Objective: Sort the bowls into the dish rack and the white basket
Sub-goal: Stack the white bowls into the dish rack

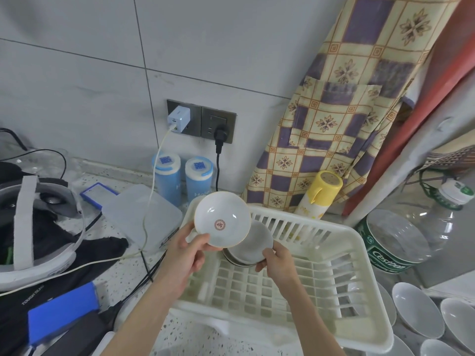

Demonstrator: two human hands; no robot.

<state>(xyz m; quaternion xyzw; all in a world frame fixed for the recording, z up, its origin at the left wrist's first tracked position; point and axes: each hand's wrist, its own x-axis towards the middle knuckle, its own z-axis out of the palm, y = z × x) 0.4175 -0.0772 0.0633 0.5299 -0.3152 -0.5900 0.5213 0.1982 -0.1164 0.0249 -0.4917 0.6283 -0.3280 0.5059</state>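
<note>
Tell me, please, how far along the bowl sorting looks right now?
Early, it seems. Done: the white basket holds no settled bowls. In hand: the left hand grips a crested bowl, and the right hand holds a small stack of dishes over the basket. Left: several white bowls wait at the lower right.

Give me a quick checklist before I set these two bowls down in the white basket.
1. Left hand grips the white bowl with the red emblem by its rim: ok.
2. Right hand holds the plain white bowl at its edge: ok.
3. White slatted plastic basket sits under both bowls: ok.
4. Basket floor has bare space to take them: ok.
5. Something dark-rimmed sits under the plain bowl; whether it is another dish: cannot tell.
6. Yellow-capped spray can stands behind the basket, outside it: ok.
</note>
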